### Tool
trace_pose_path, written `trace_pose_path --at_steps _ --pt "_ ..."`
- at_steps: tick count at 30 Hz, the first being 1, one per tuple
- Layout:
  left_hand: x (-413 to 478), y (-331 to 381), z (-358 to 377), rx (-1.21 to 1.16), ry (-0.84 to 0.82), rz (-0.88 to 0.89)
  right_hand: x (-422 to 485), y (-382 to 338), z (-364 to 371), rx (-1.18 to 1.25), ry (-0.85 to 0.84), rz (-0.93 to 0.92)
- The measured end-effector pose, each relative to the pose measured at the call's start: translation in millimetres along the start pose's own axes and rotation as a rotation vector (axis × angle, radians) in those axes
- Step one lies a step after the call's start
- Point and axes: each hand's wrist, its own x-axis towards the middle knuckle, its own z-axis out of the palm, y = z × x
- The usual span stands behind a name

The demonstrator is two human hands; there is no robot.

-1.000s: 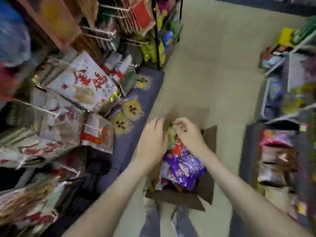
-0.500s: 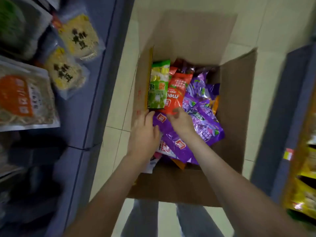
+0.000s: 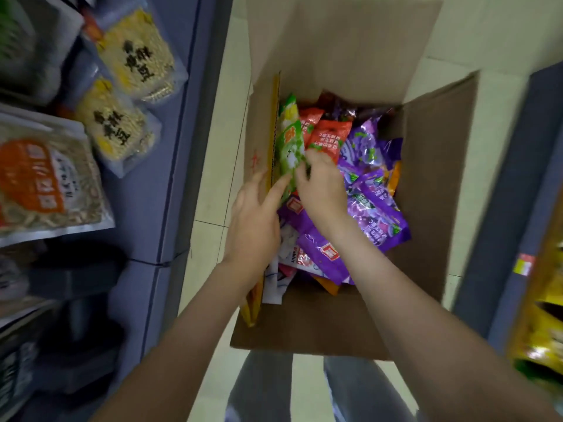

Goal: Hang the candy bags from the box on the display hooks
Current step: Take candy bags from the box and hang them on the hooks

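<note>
Right hand [image 3: 320, 184] is closed on the green candy bag [image 3: 291, 141] stood against the left wall of the box [image 3: 438, 178]; left hand [image 3: 256, 214], fingers straight, is laid against it. With the box judged nearly full, purple bags [image 3: 374, 214] included, most hanging is left.

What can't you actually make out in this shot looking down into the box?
- Bags lower in the cardboard box: head view, buried under the purple bags and both forearms.
- Bottom edge of the green bag: covered by the right hand pinching it and the left hand touching it.
- The display hooks: outside the frame.
- Yellow packets: cut off by the right edge, print blurred.
</note>
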Motion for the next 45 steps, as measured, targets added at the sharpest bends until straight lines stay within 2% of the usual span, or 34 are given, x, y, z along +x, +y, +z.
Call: trace_pose_path --at_steps 3,6,10,12,14,18,23,26,28,32,34,41,45 --pt "3.3 38.0 -48.5 -0.009 -0.004 0.016 -20.9 -50.9 -69.8 -0.235 0.022 -0.330" --pt "4.9 77.5 -110.9 -0.111 -0.054 0.007 -47.9 -101.1 -143.9 -0.437 -0.027 -0.494" --pt "-10.1 130.0 -202.0 -0.397 -0.257 -0.030 -84.8 -180.4 -241.5 -0.471 -0.032 -0.726" --pt "-32.0 160.4 -250.1 -0.502 -0.244 -0.118 -104.3 -225.4 -284.5 -0.443 0.010 -0.776" --pt "-55.5 185.5 -293.8 -0.565 -0.138 -0.162 -122.6 -264.2 -319.5 -0.438 0.038 -0.790" --pt "-95.9 224.3 -375.7 -0.511 0.090 -0.050 -143.1 -326.7 -371.0 -0.264 0.033 -0.738" --pt "-153.7 238.0 -453.5 -0.701 0.382 -0.101 -172.7 -397.7 -406.4 0.039 0.256 -0.610" --pt "-190.4 237.9 -492.9 -0.810 0.525 -0.117 -195.0 -443.1 -406.9 0.245 0.238 -0.508" --pt "-212.6 234.2 -518.4 -0.885 0.625 -0.119 -208.1 -476.5 -404.7 0.422 0.156 -0.472" --pt "-255.6 220.0 -567.2 -0.982 0.843 -0.110 -230.6 -534.1 -390.1 0.663 -0.293 -0.384" --pt "-279.7 213.2 -588.1 -0.949 0.992 -0.103 -246.7 -561.0 -377.7 0.705 -0.414 -0.427" --pt "-359.9 188.8 -653.8 -0.907 1.374 -0.223 -320.4 -663.0 -335.3 0.782 -0.535 -0.638" --pt "-394.9 179.2 -680.4 -0.804 1.470 -0.217 -346.4 -704.3 -320.7 0.797 -0.601 -0.709"
